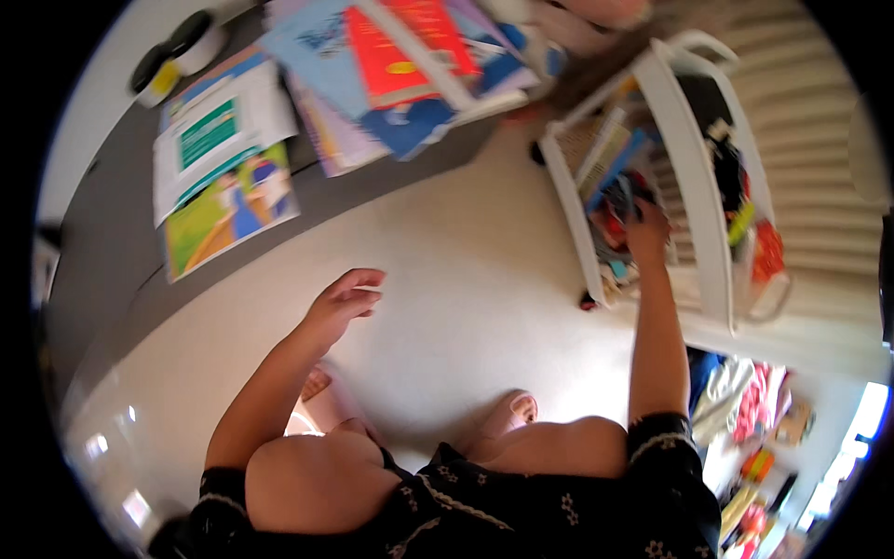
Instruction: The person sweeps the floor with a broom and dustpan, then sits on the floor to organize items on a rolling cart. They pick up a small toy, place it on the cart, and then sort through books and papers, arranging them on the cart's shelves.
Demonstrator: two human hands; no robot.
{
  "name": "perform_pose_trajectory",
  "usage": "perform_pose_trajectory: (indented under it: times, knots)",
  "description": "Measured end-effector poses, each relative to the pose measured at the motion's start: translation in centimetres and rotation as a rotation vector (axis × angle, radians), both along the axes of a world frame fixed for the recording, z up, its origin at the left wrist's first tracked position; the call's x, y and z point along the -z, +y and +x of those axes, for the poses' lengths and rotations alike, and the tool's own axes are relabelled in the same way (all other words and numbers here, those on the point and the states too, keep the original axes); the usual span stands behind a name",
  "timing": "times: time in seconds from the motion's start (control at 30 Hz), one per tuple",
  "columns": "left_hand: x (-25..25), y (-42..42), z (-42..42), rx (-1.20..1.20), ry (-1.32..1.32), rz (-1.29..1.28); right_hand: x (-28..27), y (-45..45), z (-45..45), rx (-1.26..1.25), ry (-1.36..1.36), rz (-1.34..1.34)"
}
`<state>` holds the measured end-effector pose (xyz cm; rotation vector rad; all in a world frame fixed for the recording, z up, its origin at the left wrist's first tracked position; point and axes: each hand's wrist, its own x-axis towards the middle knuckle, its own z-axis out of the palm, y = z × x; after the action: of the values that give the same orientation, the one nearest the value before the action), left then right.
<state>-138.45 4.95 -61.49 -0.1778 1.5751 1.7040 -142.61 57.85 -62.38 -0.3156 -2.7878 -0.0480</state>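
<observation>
My left hand (347,300) hangs over the pale floor with its fingers loosely curved and apart, holding nothing. To the right, my right hand (648,229) reaches into the lower tier of a white rolling cart (688,175). Its fingers are at a dark, crumpled item (621,195); blur hides whether they grip it. Beside that item, books or boxes (606,150) lean in the tier, one with a blue edge. Something red (609,230) lies under the fingers, and a small teal item (619,269) sits near the cart's lower corner.
A dark grey tabletop (230,293) at the left bears picture booklets (230,230), piled papers with a red book (412,49), and two dark-lidded jars (195,42). Ribbed beige fabric (803,140) stands behind the cart. A transparent bag (768,272) hangs at its side. My feet are on the floor (447,279).
</observation>
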Motion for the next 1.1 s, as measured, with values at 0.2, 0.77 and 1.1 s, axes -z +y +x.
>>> perform_pose_trajectory:
  times: [0.2, 0.77, 1.1]
  knots:
    - [-0.8, -7.6, -0.4, -0.324, 0.006, -0.002, -6.6, -8.5, -1.9, -0.195, -0.057, -0.438]
    - [-14.7, -14.9, -6.1, -0.885, 0.406, -0.439, -17.7, -42.9, -6.3, -1.100, -0.067, -0.437]
    - [-14.1, -15.4, -11.0, -0.613, 0.204, -0.355, -14.6, -43.9, -7.7, -1.071, -0.304, -0.488]
